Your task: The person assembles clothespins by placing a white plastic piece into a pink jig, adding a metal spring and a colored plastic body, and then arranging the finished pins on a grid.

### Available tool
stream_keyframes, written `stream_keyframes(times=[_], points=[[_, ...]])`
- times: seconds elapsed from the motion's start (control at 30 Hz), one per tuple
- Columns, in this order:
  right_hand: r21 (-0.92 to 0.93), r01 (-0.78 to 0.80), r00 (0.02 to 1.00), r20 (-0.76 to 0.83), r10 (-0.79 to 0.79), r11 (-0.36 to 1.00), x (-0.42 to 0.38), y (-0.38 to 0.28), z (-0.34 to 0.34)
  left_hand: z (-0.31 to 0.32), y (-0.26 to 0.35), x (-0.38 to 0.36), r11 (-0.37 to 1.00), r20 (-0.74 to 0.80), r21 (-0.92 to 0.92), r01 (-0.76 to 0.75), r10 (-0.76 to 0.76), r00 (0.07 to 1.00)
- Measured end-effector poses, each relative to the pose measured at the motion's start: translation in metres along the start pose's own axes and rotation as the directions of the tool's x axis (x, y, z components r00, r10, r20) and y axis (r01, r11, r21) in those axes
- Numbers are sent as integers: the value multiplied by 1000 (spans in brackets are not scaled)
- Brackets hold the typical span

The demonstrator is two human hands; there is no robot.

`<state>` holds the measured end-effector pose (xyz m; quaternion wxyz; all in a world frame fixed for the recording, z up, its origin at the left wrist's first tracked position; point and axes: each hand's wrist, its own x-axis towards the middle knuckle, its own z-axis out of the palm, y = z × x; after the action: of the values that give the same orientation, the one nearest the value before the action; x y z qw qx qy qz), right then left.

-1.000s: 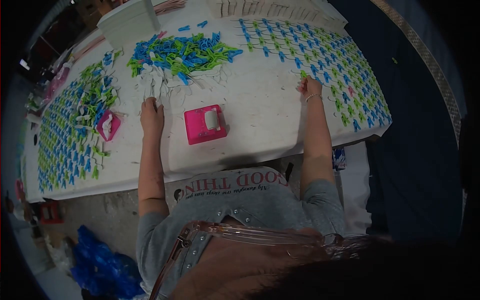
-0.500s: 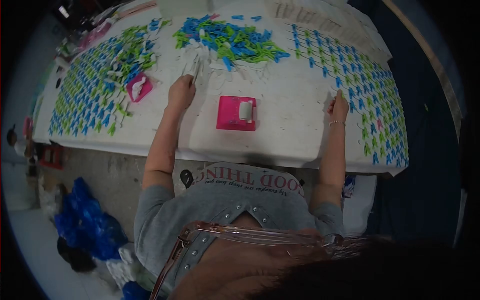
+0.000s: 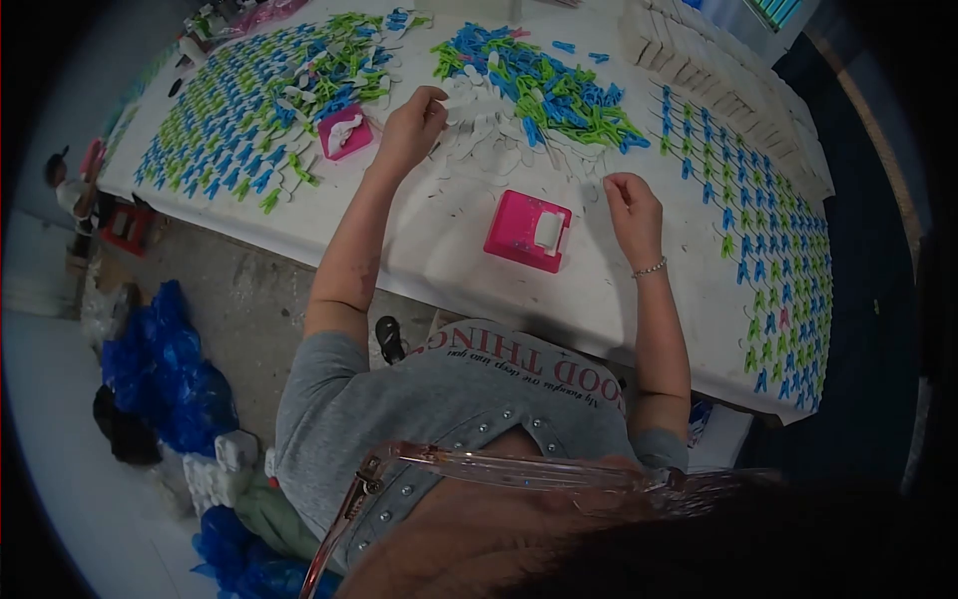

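Note:
My left hand (image 3: 415, 128) is over the table's left middle with its fingers curled, beside a loose heap of thin white pieces (image 3: 486, 125). Whatever lies between its fingers is too small to tell. Thumb and fingertips of my right hand (image 3: 635, 212) are pinched together above the tabletop, and what they hold, if anything, is not clear. Between the hands stands a pink dispenser (image 3: 516, 232) with a white roll. Behind it is a pile of blue and green clips (image 3: 544, 85). Rows of clips on thin loops (image 3: 763, 245) lie at the right.
More clip rows (image 3: 225, 120) cover the table's left part, near a small pink tray (image 3: 345, 133) with a white item. White stacks (image 3: 714, 80) line the back right. Blue bags (image 3: 170, 369) lie on the floor. Another person (image 3: 73, 198) is at far left.
The view has swung, shifting the table's contents. My right hand has left the right-hand clip rows and moved inward. My left hand has moved forward beside the white pieces.

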<state>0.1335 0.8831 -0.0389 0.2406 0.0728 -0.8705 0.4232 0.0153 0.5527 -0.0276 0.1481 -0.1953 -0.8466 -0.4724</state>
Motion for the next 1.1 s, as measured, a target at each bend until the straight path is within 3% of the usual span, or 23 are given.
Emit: stream_keyframes(times=[0.03, 0.07, 0.1, 0.13, 0.2, 0.33, 0.4, 0.43, 0.5, 0.53, 0.6, 0.63, 0.73, 0.8, 0.9, 1.03, 1.1], points=[[-2, -5, 1000, 0, 5, 1000, 3, -11, 6, 2, 9, -3, 1000, 4, -3, 1, -1, 1000], [-133, 237, 968, -57, -246, 962, 7, -23, 12, 7, 18, -7, 972, 125, -224, 70, -43, 991], [-273, 449, 871, -78, -485, 851, 10, -35, 15, 11, 27, -11, 891, 252, -425, 162, -55, 966], [-277, 443, 874, -76, -479, 853, 9, -49, 18, 13, 37, -15, 889, 259, -428, 166, -55, 964], [-271, 507, 850, -1, -526, 819, 7, -67, 21, 16, 53, -22, 824, 469, -482, 297, -44, 882], [-189, 534, 845, 141, -515, 824, -3, -49, 19, 28, 60, -29, 728, 597, -523, 444, -59, 800], [76, 110, 974, 193, -122, 991, -13, -48, 17, 39, 60, -34, 608, 603, -614, 503, -50, 796], [77, 104, 973, 199, -118, 992, -15, -47, 16, 45, 58, -36, 604, 604, -613, 509, -56, 795], [161, -67, 965, 261, 23, 985, -21, -42, 14, 60, 50, -40, 739, 482, -610, 285, 61, 874], [159, -74, 963, 266, 29, 984, -24, -39, 16, 66, 47, -41, 736, 485, -611, 292, 56, 873], [164, -105, 955, 293, 53, 981, -30, -31, 20, 75, 43, -42, 798, 375, -595, 98, 167, 912], [163, -109, 953, 297, 56, 981, -33, -29, 24, 75, 42, -42, 796, 376, -596, 104, 163, 912], [123, 18, 983, 179, -40, 992, -40, -24, 38, 74, 41, -42, 820, 412, -565, 91, 185, 892], [30, 162, 978, 131, -164, 986, -40, -20, 44, 69, 41, -42, 901, 359, -427, -80, 250, 899], [-9, 260, 960, 112, -257, 966, -42, -20, 48, 60, 40, -43, 914, 388, -366, -174, 320, 864], [-47, 354, 930, 125, -346, 934, -44, -16, 40, 58, 38, -49, 928, 416, -322, -189, 318, 852], [-128, 401, 913, 133, -385, 907, -47, -11, 36, 65, 32, -52, 913, 429, -278, -300, 397, 811]])
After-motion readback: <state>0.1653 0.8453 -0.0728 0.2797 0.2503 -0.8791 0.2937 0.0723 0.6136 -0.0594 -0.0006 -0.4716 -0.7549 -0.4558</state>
